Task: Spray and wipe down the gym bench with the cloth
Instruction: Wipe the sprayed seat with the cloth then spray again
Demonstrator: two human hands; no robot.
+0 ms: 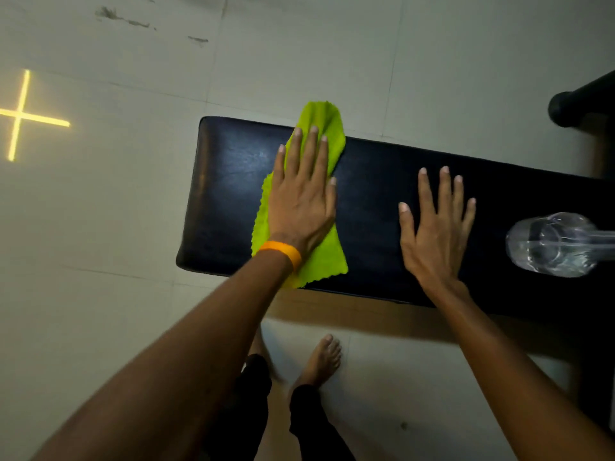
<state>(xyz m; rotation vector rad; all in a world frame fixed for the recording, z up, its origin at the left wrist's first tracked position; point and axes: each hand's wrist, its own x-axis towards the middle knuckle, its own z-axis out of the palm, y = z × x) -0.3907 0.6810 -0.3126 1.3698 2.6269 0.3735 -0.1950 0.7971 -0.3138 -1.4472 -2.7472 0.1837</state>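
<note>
The left hand (301, 201) is pressing flat, fingers spread, on the cloth (319, 128) to rub the bench (229, 181); the right hand (436, 227), open and empty, is maybe steadying it

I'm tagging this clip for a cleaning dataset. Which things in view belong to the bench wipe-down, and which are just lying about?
Part of the job:
- green cloth, pressed flat under the left hand
- black bench
- clear bottle on the bench
- right hand, flat on the bench

Just around:
- orange wristband
- black bar
- yellow cross of light on the floor
</note>
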